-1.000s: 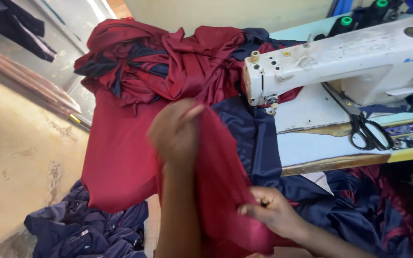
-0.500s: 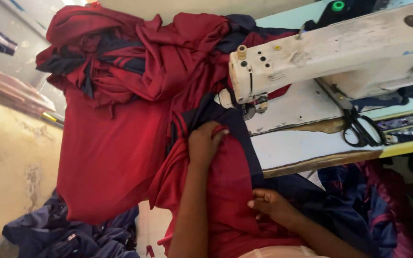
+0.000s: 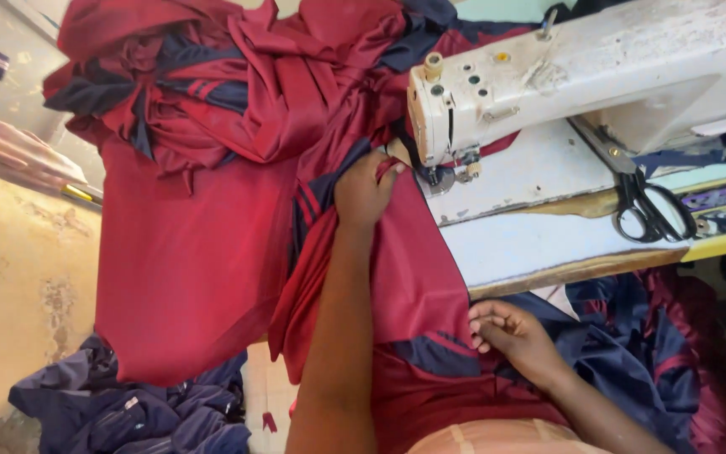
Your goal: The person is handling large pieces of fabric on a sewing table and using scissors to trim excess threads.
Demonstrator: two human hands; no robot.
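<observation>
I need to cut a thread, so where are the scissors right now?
The scissors lie on the sewing table at the right of the head view, just beside the white sewing machine.

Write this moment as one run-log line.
left hand: pressing maroon fabric at sewing machine needle | right hand: gripping fabric edge | scissors: on table

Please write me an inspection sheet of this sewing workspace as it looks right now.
Surface: white machine table, worn at its front edge.
Job's things: red fabric piece with navy stripes, leading up to the needle of the white sewing machine.
Clutter: heap of red and navy garments left of the machine; black scissors on the table; navy garments on the floor.
Grippers: left hand presses the fabric near the needle; right hand pinches its lower edge.
Cables: nothing seen.
Surroundings: pale stained floor at left.
</observation>
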